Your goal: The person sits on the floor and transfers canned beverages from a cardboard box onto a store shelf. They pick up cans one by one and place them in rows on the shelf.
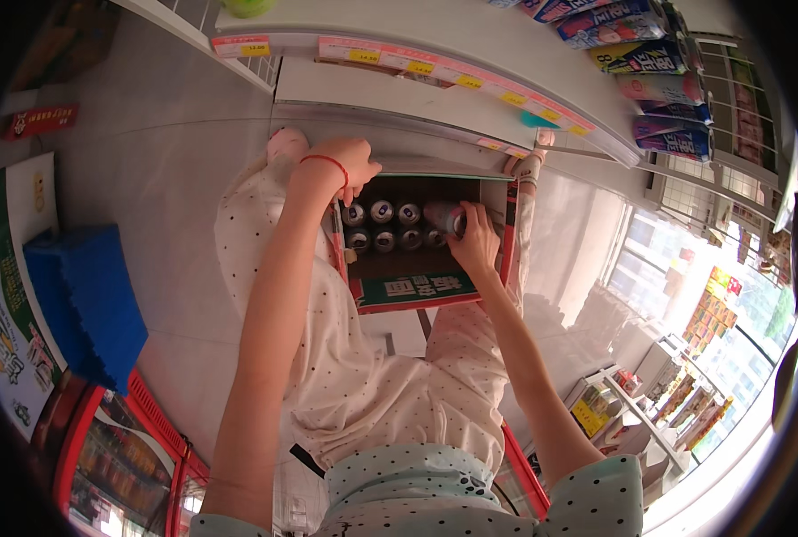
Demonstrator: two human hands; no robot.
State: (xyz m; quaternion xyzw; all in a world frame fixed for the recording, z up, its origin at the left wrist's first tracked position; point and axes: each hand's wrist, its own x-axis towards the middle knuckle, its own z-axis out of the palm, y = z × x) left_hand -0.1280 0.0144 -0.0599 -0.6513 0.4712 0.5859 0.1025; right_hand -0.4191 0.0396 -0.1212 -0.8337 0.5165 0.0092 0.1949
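Observation:
A cardboard box (pixel 415 295) with a green and red printed flap sits open between my legs. Inside stand two rows of drink cans (pixel 381 212), their metal tops facing up. My right hand (pixel 477 241) reaches into the right side of the box, its fingers around a tilted can (pixel 444 217) with a pinkish side. At the box's far left corner, my left hand (pixel 348 169) has its fingers curled over the edge. A red cord circles the left wrist.
White shelves (pixel 399 90) with price tags rise just beyond the box. Several drink cans (pixel 674 137) line the upper shelf at right. A blue bin (pixel 90 302) and a red-framed drinks cooler (pixel 117 463) stand at left. Stocked shelves (pixel 634 409) stand by the bright window.

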